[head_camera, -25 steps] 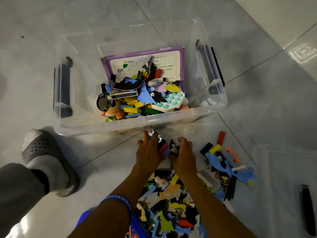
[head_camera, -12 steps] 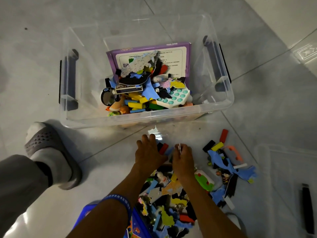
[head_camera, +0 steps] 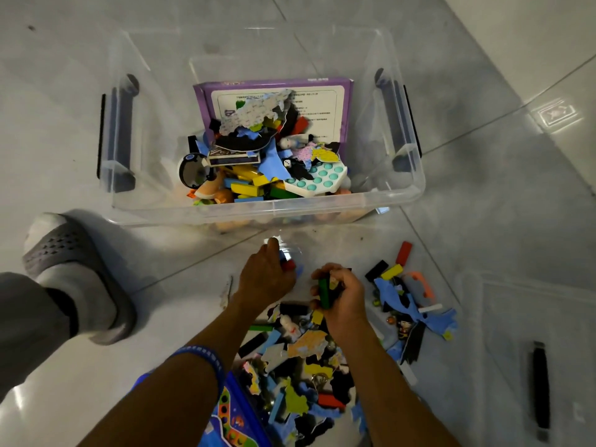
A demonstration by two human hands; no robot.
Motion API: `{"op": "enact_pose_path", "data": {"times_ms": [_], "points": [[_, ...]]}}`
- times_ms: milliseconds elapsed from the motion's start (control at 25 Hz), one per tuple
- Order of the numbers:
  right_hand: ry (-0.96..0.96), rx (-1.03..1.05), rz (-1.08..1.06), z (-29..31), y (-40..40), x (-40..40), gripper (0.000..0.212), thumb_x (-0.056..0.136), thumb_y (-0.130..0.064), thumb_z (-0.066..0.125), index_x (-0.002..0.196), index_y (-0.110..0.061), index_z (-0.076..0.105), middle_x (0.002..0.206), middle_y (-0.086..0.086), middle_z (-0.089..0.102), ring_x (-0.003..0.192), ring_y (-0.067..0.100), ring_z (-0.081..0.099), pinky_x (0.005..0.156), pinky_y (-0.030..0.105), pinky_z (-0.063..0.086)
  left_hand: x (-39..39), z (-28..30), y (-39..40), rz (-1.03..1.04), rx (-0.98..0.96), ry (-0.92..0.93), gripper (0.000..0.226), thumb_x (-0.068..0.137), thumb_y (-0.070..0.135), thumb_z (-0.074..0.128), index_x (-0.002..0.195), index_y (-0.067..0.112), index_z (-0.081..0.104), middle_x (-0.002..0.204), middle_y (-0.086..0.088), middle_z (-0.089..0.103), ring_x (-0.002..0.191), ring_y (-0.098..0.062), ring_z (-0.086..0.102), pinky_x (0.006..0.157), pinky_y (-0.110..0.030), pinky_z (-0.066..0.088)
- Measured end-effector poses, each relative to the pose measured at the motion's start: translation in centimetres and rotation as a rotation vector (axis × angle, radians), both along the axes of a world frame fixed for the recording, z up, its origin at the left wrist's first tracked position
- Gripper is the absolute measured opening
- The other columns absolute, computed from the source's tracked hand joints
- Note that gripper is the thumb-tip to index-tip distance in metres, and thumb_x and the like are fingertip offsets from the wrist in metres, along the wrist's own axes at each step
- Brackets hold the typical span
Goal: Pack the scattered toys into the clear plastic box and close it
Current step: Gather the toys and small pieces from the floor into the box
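1. The clear plastic box stands open on the tiled floor, already part-filled with toys; a purple-edged card leans at its back and a white pad with teal bubbles lies near its front wall.
2. The scattered toys lie on the floor just before the box, a mix of blocks and flat foam shapes; their lower edge is cut off by the frame.
3. The right hand is clenched round a green block and other small pieces too dark to name.
4. The left hand lies palm down over a red piece; its fingertips are hidden, so its grasp cannot be told.
5. The clear lid, hard to make out, lies to the right, partly out of view.
6. A grey slipper stands at the left.
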State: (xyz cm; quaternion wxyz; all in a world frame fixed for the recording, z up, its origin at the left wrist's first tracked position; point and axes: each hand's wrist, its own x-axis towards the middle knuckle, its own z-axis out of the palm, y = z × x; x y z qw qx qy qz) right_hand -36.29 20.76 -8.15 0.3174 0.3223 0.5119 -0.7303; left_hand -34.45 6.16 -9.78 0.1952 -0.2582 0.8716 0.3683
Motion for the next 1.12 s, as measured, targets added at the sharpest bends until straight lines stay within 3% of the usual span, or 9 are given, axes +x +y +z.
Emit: {"op": "enact_pose_path", "data": {"times_ms": [80, 200, 320, 440, 560, 760, 840, 1000, 1120], "points": [[-0.005, 0.062, 0.062, -0.3, -0.4, -0.1, 0.035, 0.093, -0.033, 0.046, 0.066, -0.016, 0.06, 0.066, 0.007, 0.062, 0.051, 0.019, 0.052, 0.046, 0.025, 0.036, 0.7, 1.2, -1.4, 0.301, 0.438, 0.08, 0.019, 0.085, 0.012, 0.06, 0.096, 0.016, 0.045, 0.088, -0.013, 0.057, 0.08, -0.026, 0.056, 0.064, -0.031, 0.047], [0.063, 0.121, 0.216, -0.3, -0.8, -0.1, 0.028, 0.095, -0.03, 0.046, 0.087, -0.012, 0.066, 0.08, 0.01, 0.066, 0.06, 0.021, 0.058, 0.05, 0.029, 0.046, 3.1, 3.5, -3.1, 0.571, 1.047, 0.097, 0.035, 0.076, -0.008, 0.046, 0.103, 0.015, 0.049, 0.093, -0.015, 0.062, 0.09, -0.029, 0.062, 0.071, -0.036, 0.053], [0.149, 0.144, 0.301, 0.2, -1.7, 0.2, 0.023, 0.092, -0.007, 0.044, 0.094, -0.009, 0.068, 0.084, 0.015, 0.065, 0.061, 0.025, 0.056, 0.048, 0.027, 0.046, 5.8, 4.9, -4.7, 0.574, 1.212, 0.118, 0.028, 0.066, -0.002, 0.052, 0.09, 0.012, 0.05, 0.072, -0.009, 0.056, 0.067, -0.022, 0.058, 0.06, -0.03, 0.05], [0.248, 0.428, 0.372, -0.6, -2.5, 0.6, 0.019, 0.09, -0.006, 0.05, 0.089, -0.013, 0.068, 0.074, 0.008, 0.06, 0.058, 0.021, 0.051, 0.046, 0.022, 0.036, 7.3, 4.4, -6.0, 0.61, 1.073, 0.027, 0.016, 0.077, -0.003, 0.05, 0.078, 0.012, 0.046, 0.062, -0.006, 0.042, 0.052, -0.017, 0.04, 0.044, -0.024, 0.037], [0.634, 0.973, 0.883, -2.3, -2.6, 1.8, 0.022, 0.091, -0.019, 0.057, 0.113, -0.02, 0.061, 0.101, 0.001, 0.061, 0.083, 0.022, 0.061, 0.063, 0.024, 0.042, 8.5, 2.6, -7.5, 0.83, 0.797, -0.026, 0.013, 0.088, 0.0, 0.05, 0.082, 0.009, 0.057, 0.067, -0.014, 0.05, 0.046, -0.015, 0.042, 0.036, -0.021, 0.031], [0.894, 1.22, 1.036, -4.1, -2.3, 3.3, 0.016, 0.089, -0.025, 0.063, 0.101, -0.014, 0.061, 0.107, 0.007, 0.051, 0.071, 0.022, 0.06, 0.055, 0.026, 0.041, 10.9, -0.9, -7.8, 0.686, 0.14, -0.047, 0.019, 0.083, 0.028, 0.07, 0.092, 0.02, 0.056, 0.087, -0.002, 0.061, 0.08, -0.021, 0.061, 0.067, -0.033, 0.052], [0.826, 1.212, 0.992, -4.5, -2.2, 3.6, 0.015, 0.091, -0.026, 0.06, 0.095, -0.011, 0.057, 0.106, 0.006, 0.05, 0.07, 0.022, 0.058, 0.055, 0.027, 0.039, 10.9, -1.4, -6.5, 0.526, 0.003, -0.095, 0.038, 0.078, 0.044, 0.073, 0.097, 0.02, 0.05, 0.084, 0.005, 0.057, 0.075, -0.014, 0.058, 0.064, -0.029, 0.049], [0.69, 0.927, 0.896, -4.0, -1.8, 2.5, 0.013, 0.092, -0.023, 0.058, 0.083, -0.016, 0.051, 0.081, -0.004, 0.052, 0.067, 0.013, 0.051, 0.056, 0.023, 0.035, 9.6, -1.9, -4.8, 0.331, -0.119, -0.119, 0.029, 0.088, 0.029, 0.064, 0.103, 0.006, 0.054, 0.092, -0.007, 0.058, 0.078, -0.016, 0.051, 0.066, -0.027, 0.039], [0.478, 0.595, 0.535, -2.3, -1.8, 1.6, 0.016, 0.085, -0.006, 0.064, 0.097, -0.016, 0.057, 0.076, -0.002, 0.059, 0.065, 0.012, 0.054, 0.052, 0.017, 0.044, 8.5, -1.4, -6.0, 0.161, -0.096, -0.242, 0.031, 0.083, 0.034, 0.07, 0.091, 0.007, 0.057, 0.081, -0.005, 0.054, 0.075, -0.019, 0.055, 0.061, -0.027, 0.038]]}}
